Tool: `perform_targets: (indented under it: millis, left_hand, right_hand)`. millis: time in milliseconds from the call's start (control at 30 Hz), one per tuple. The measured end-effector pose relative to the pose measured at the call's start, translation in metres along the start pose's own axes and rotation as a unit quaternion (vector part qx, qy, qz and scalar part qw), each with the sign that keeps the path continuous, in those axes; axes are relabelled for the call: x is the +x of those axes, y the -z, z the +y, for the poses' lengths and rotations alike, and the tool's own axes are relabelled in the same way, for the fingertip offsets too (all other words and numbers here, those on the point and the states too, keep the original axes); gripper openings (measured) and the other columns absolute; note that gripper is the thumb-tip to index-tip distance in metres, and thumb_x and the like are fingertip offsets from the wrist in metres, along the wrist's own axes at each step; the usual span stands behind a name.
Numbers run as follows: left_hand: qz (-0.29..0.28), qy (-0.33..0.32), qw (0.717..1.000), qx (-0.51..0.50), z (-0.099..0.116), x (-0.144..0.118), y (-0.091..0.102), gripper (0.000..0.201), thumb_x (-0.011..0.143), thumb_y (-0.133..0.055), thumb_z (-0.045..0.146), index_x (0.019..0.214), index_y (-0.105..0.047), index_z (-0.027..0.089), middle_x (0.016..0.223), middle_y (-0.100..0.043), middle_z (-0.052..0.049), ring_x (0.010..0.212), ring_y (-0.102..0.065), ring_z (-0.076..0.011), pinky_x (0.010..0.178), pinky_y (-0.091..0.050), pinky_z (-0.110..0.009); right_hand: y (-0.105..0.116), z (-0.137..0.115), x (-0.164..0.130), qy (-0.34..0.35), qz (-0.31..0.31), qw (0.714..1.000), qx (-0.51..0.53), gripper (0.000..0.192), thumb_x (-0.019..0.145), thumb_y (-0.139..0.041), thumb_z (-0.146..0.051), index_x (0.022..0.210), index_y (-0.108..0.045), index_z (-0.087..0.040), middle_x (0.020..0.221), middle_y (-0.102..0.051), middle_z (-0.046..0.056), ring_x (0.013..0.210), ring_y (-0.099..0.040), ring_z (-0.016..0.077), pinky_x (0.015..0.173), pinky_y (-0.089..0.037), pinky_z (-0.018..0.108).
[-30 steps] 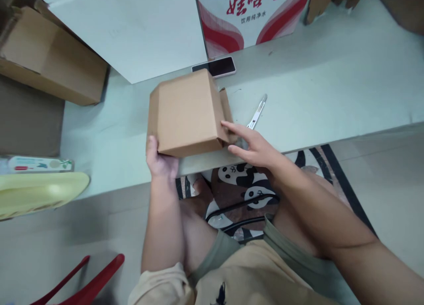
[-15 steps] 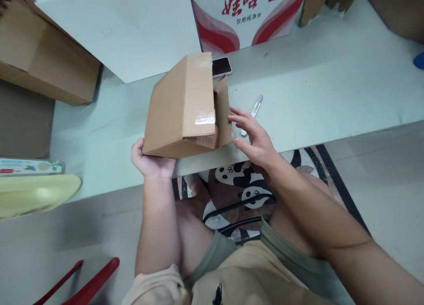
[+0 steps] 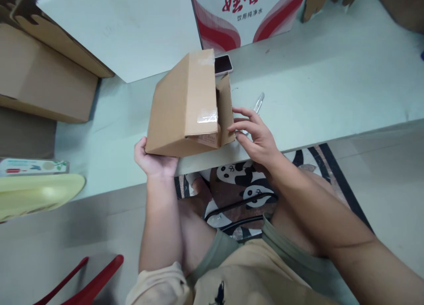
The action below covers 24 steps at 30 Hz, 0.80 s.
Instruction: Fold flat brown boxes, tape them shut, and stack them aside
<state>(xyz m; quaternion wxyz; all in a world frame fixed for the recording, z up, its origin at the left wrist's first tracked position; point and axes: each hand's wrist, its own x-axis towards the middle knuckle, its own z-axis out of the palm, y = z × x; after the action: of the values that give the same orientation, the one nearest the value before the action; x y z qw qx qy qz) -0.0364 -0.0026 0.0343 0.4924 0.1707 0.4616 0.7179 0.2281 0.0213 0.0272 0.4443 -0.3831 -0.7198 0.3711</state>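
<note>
A brown cardboard box [image 3: 170, 106] is tilted above the table near its front edge, with a flap [image 3: 225, 110] standing out on its right side and clear tape on its upper flap. My left hand [image 3: 157, 163] supports the lower left corner, its thumb on the side and the other fingers hidden underneath. At the right, my right hand [image 3: 256, 135] has its fingertips and thumb closed at the edge of the projecting flap. Through the gap, part of a printed item shows, but its kind is unclear. Partly behind my right hand lies a slim cutter-like tool [image 3: 259, 102].
A phone [image 3: 223, 65] lies behind the box. Beyond stand a white panel [image 3: 126, 31] and a red-and-white carton [image 3: 248, 22]. More cardboard boxes [image 3: 49, 75] are at the left, above a yellow-green tray [image 3: 39, 192]. Red chair parts [image 3: 96, 278] show at lower left.
The fingers of my right hand have drawn in from a spread pose onto the flap's edge. My left hand keeps its hold on the box. The view has shifted slightly.
</note>
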Motion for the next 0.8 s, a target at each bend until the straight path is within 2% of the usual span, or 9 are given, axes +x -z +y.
perform_targets:
  millis: [200, 300, 367, 433, 467, 533, 600, 667, 800]
  left_hand:
    - [-0.016, -0.001, 1.0, 0.01, -0.002, 0.002, 0.004, 0.032, 0.069, -0.068, 0.049, 0.086, -0.062, 0.022, 0.097, -0.074, -0.006, 0.106, -0.068, -0.0258, 0.085, -0.058, -0.032]
    - [-0.024, -0.021, 0.999, 0.024, -0.006, 0.001, 0.002, 0.034, 0.069, -0.071, 0.049, 0.088, -0.062, 0.022, 0.1, -0.074, -0.006, 0.113, -0.067, -0.0265, 0.093, -0.057, -0.033]
    - [-0.022, -0.036, 0.998, 0.04, -0.009, -0.001, -0.002, 0.035, 0.069, -0.071, 0.05, 0.088, -0.064, 0.021, 0.102, -0.074, -0.006, 0.117, -0.066, -0.0268, 0.097, -0.056, -0.033]
    - [-0.024, -0.056, 0.996, 0.06, -0.013, -0.003, -0.008, 0.037, 0.072, -0.071, 0.053, 0.089, -0.066, 0.02, 0.105, -0.074, -0.007, 0.121, -0.065, -0.0274, 0.1, -0.054, -0.033]
    - [-0.026, -0.069, 0.995, 0.068, -0.015, -0.005, -0.01, 0.041, 0.073, -0.07, 0.057, 0.091, -0.067, 0.02, 0.107, -0.074, -0.008, 0.124, -0.064, -0.0279, 0.102, -0.054, -0.033]
    - [-0.029, -0.096, 0.991, 0.084, -0.019, -0.006, -0.013, 0.051, 0.075, -0.067, 0.067, 0.095, -0.069, 0.02, 0.113, -0.073, -0.009, 0.128, -0.061, -0.0289, 0.105, -0.052, -0.034]
    - [-0.029, -0.115, 0.987, 0.105, -0.022, -0.005, -0.011, 0.061, 0.073, -0.064, 0.077, 0.098, -0.069, 0.021, 0.117, -0.073, -0.01, 0.131, -0.059, -0.0297, 0.106, -0.052, -0.036]
    - [-0.034, -0.121, 0.984, 0.124, -0.026, -0.002, -0.007, 0.069, 0.068, -0.066, 0.083, 0.101, -0.07, 0.023, 0.118, -0.072, -0.01, 0.131, -0.059, -0.0303, 0.105, -0.052, -0.038]
    - [-0.065, -0.166, 0.969, 0.171, -0.029, 0.003, 0.004, 0.075, 0.048, -0.085, 0.079, 0.094, -0.07, 0.022, 0.101, -0.074, -0.009, 0.114, -0.068, -0.0286, 0.099, -0.054, -0.036]
  right_hand:
    - [0.003, 0.0, -0.001, -0.016, 0.034, 0.997, -0.065, 0.03, 0.096, -0.045, -0.034, 0.092, -0.073, -0.024, 0.138, -0.058, 0.011, 0.13, -0.059, 0.0272, 0.111, -0.049, 0.049]
    - [0.006, -0.003, -0.001, 0.015, -0.008, 0.992, -0.127, 0.03, 0.089, -0.052, -0.039, 0.107, -0.072, -0.025, 0.143, -0.058, 0.009, 0.142, -0.049, 0.0316, 0.119, -0.039, 0.054]
    - [0.004, -0.004, -0.001, 0.025, -0.055, 0.987, -0.152, 0.051, 0.082, -0.061, -0.05, 0.126, -0.065, -0.025, 0.146, -0.058, 0.011, 0.147, -0.043, 0.0348, 0.124, -0.031, 0.058]
    - [-0.001, -0.003, -0.001, 0.005, -0.077, 0.985, -0.156, 0.062, 0.077, -0.068, -0.056, 0.129, -0.061, -0.023, 0.137, -0.064, 0.014, 0.141, -0.049, 0.0367, 0.125, -0.027, 0.061]
    - [-0.004, -0.002, -0.001, -0.01, -0.076, 0.987, -0.144, 0.059, 0.076, -0.069, -0.056, 0.123, -0.062, -0.022, 0.129, -0.068, 0.014, 0.134, -0.055, 0.0364, 0.123, -0.03, 0.06]
    - [-0.009, -0.001, -0.001, -0.041, -0.053, 0.993, -0.093, 0.049, 0.077, -0.068, -0.054, 0.113, -0.062, -0.021, 0.113, -0.072, 0.013, 0.115, -0.064, 0.0329, 0.111, -0.045, 0.056]
    - [-0.011, 0.001, -0.001, -0.079, -0.018, 0.996, -0.043, 0.05, 0.077, -0.068, -0.054, 0.113, -0.059, -0.021, 0.103, -0.072, 0.01, 0.097, -0.068, 0.0281, 0.087, -0.056, 0.046]
    - [-0.01, 0.001, 0.0, -0.114, 0.024, 0.993, -0.027, 0.055, 0.075, -0.07, -0.057, 0.114, -0.057, -0.022, 0.094, -0.07, 0.007, 0.083, -0.065, 0.0235, 0.069, -0.054, 0.037]
    - [-0.005, 0.0, 0.002, -0.142, 0.125, 0.981, -0.04, 0.044, 0.073, -0.072, -0.056, 0.099, -0.055, -0.024, 0.082, -0.064, 0.001, 0.071, -0.058, 0.0176, 0.062, -0.049, 0.032]
